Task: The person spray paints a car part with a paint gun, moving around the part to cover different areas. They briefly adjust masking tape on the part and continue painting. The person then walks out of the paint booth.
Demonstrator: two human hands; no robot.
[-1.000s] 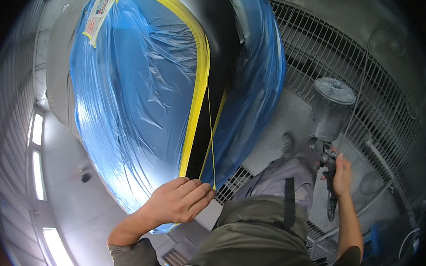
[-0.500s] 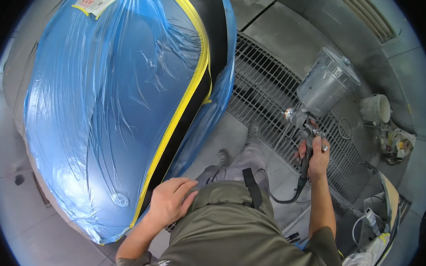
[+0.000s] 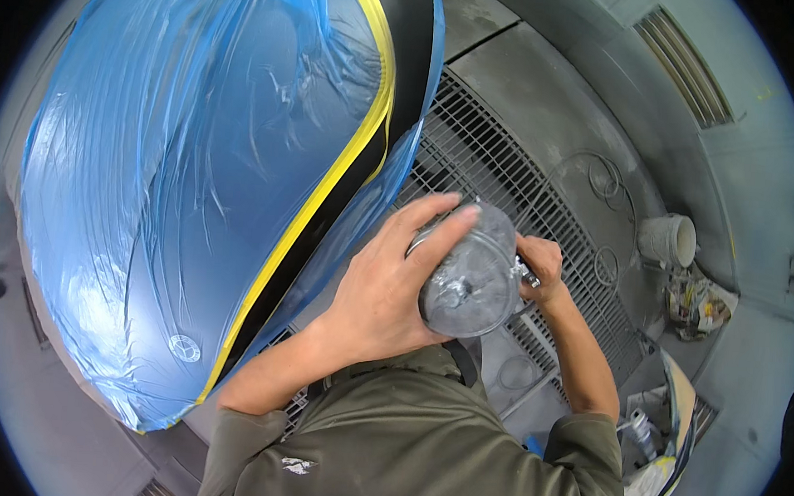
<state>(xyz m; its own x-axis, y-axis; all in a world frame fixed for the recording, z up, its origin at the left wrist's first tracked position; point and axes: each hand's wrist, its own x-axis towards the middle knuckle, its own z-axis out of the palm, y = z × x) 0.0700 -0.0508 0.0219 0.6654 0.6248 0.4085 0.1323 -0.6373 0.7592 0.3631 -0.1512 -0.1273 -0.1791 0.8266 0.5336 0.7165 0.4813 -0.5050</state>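
Note:
A spray gun (image 3: 526, 272) with a grey, paint-smeared cup (image 3: 471, 293) is held close in front of my body. My right hand (image 3: 544, 260) is wrapped round the gun beside the cup, and only a small metal part shows by its fingers. My left hand (image 3: 386, 279) curves round the left side of the cup, fingers over its far edge. The cup's round lid faces up towards me. Most of the gun's body and its nozzle are hidden by the cup.
On my left stands a large curved body covered in blue plastic film (image 3: 212, 146), edged with yellow tape (image 3: 313, 211). A metal floor grating (image 3: 503, 145) runs alongside. To the right are a whitish bucket (image 3: 667, 240), crumpled paper (image 3: 698, 305) and a coiled hose (image 3: 608, 184).
My left hand has risen from my waist and taken hold of the cup. My right hand has brought the spray gun left and nearer, tipping the cup so its lid faces me.

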